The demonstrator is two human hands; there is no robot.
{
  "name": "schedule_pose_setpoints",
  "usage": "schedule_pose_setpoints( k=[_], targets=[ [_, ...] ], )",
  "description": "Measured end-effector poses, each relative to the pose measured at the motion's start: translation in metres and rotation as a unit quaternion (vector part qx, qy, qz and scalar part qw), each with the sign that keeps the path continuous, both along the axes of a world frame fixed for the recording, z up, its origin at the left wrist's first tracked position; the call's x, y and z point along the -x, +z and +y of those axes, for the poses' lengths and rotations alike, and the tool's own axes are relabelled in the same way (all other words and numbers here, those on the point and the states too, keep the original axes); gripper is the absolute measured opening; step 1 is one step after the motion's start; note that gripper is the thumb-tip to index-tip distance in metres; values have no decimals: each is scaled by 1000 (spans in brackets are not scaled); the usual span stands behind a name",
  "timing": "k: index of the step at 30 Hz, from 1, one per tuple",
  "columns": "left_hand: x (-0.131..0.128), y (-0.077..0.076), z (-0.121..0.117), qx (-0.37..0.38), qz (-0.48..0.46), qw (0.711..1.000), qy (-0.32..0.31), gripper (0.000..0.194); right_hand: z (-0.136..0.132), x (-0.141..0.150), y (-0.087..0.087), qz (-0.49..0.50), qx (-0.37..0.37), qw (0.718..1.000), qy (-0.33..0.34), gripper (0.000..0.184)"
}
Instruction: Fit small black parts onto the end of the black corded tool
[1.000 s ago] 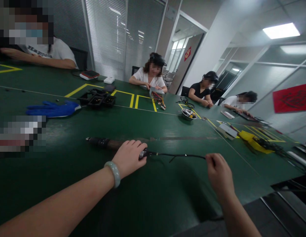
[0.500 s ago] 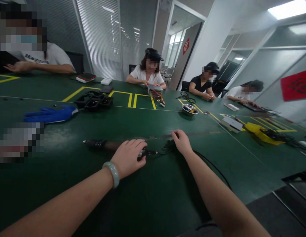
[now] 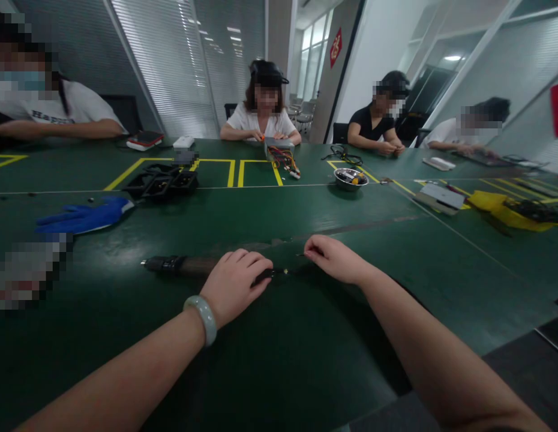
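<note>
A dark, stick-shaped electric screwdriver [image 3: 193, 266] lies on the green table, its metal tip pointing left. My left hand [image 3: 236, 279], with a pale green bangle at the wrist, is wrapped round its rear end. A short black cord [image 3: 279, 272] comes out of that end, to the right of my fingers. Just beyond it, my right hand [image 3: 330, 255] is closed in a pinch. A thin, dark tip [image 3: 300, 255] pokes out leftward from those fingers; what it belongs to is hidden.
A blue glove [image 3: 83, 217] and black trays [image 3: 164, 183] are at the left. A metal bowl [image 3: 351, 187] of small parts stands ahead, near a grey box with coloured wires [image 3: 281, 150]. White boxes [image 3: 441, 197] and a yellow bag [image 3: 499, 207] lie right. Several people sit opposite.
My right hand has turned and its fingers are pinched, with a thin tip now showing. My left hand stays on the electric screwdriver. The view has shifted slightly.
</note>
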State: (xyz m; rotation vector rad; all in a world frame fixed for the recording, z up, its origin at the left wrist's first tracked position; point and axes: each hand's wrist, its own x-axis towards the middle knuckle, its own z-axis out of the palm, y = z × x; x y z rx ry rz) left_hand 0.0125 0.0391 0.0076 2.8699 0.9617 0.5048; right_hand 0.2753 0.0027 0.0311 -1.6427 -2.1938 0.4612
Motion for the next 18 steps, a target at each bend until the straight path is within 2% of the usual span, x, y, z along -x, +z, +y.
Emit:
schedule_pose_setpoints(
  k=[3, 5, 10, 12, 15, 18],
  targets=[
    [-1, -1, 0, 4, 5, 1000, -3, 21, -16, 18, 12, -25, -10, 1000, -11, 10],
    [-1, -2, 0, 5, 6, 1000, -3, 20, -30, 32, 13, -44, 3, 999, -9, 9],
    [-2, -3, 1, 1, 5, 1000, 3, 19, -47, 62, -8, -59, 78, 994, 50, 3],
    [-2, -3, 2, 1, 3, 1000, 1, 20, -42, 65, -16, -47, 68, 996, 24, 4],
    [-3, -2, 2, 3, 2, 1000, -4, 20, -28, 62, -22, -9, 33, 998, -52, 6],
    [-3, -1, 1, 5, 4, 1000, -2, 19, -19, 57, -26, 25, 16, 996, -86, 5]
  ],
)
